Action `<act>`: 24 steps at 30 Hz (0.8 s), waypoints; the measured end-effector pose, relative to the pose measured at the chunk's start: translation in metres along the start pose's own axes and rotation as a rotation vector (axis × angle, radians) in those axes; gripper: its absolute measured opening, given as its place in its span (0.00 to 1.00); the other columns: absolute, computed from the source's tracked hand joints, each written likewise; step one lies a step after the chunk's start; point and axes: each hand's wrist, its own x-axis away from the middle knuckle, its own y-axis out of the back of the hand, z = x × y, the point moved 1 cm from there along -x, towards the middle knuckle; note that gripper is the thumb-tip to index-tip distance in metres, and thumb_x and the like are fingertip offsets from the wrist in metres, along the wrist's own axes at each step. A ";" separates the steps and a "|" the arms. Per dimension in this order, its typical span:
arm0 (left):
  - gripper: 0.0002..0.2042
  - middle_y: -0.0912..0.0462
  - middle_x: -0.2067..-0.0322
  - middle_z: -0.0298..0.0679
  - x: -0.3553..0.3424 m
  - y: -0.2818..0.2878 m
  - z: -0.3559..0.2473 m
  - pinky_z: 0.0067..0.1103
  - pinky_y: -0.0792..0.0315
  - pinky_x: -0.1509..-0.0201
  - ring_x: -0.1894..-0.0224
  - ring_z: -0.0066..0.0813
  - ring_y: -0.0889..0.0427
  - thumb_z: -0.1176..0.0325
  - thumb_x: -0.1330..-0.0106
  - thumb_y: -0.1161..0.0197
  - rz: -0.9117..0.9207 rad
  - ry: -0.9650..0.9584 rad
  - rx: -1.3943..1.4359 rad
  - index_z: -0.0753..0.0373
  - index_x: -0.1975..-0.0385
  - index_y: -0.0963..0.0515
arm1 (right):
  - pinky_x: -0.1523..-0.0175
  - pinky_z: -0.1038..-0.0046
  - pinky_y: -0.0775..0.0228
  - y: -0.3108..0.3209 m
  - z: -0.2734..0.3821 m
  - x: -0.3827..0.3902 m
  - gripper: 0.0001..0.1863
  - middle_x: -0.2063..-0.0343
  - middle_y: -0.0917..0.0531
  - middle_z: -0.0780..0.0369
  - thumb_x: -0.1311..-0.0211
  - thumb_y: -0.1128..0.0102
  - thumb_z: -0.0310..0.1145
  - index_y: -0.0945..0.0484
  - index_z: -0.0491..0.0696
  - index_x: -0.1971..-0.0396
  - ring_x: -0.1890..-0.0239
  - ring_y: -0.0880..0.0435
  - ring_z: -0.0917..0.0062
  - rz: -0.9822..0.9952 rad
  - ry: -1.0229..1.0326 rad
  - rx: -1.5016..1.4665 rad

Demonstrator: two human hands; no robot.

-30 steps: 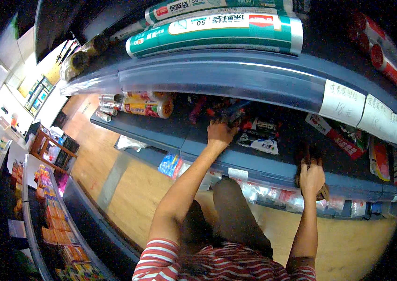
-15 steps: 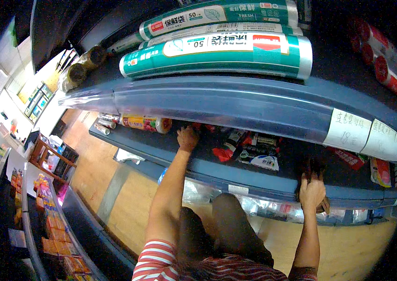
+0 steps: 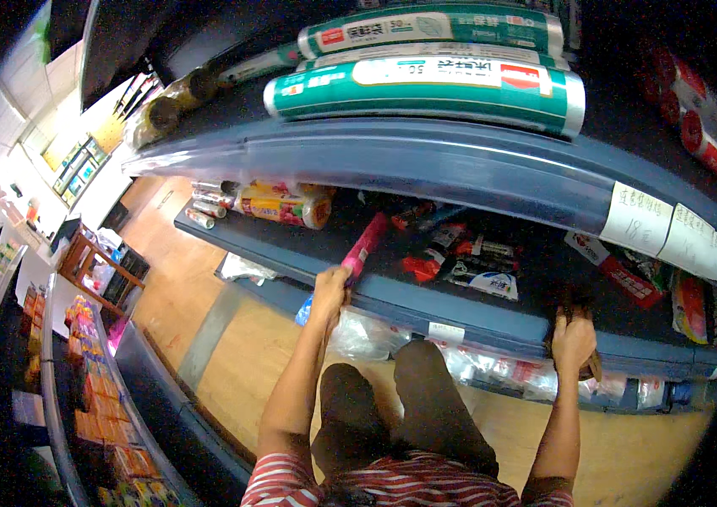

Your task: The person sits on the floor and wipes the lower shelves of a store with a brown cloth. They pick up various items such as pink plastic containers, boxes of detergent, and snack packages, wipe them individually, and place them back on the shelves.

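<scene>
My left hand is closed round the near end of a slim pink roll, which slants up and away over the lower shelf. At that shelf's front edge, my right hand is closed on a dark brown object that shows partly beside the palm; its kind is unclear. Between my hands lie red-and-black packets and a white-and-dark packet. Left of the pink roll rests a yellow-and-red roll, with several thin rolls beyond it.
Overhead, the upper shelf's clear front strip juts out, with green rolls above it and paper labels at right. Red packets lie at the lower shelf's right. Bagged goods sit below. A wooden chair stands at left.
My left hand has drawn back from deep in the lower shelf toward its front edge, bringing out the pink roll. My right hand stays near the same spot. The view has shifted slightly.
</scene>
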 end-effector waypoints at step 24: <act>0.17 0.28 0.71 0.36 0.184 -0.057 0.031 0.14 0.38 0.78 0.77 0.21 0.32 0.62 0.43 0.51 0.252 0.194 0.921 0.64 0.56 0.37 | 0.75 0.71 0.37 0.049 0.124 0.137 0.15 0.78 0.29 0.57 0.68 0.36 0.35 0.27 0.46 0.76 0.78 0.29 0.67 0.072 0.915 -0.884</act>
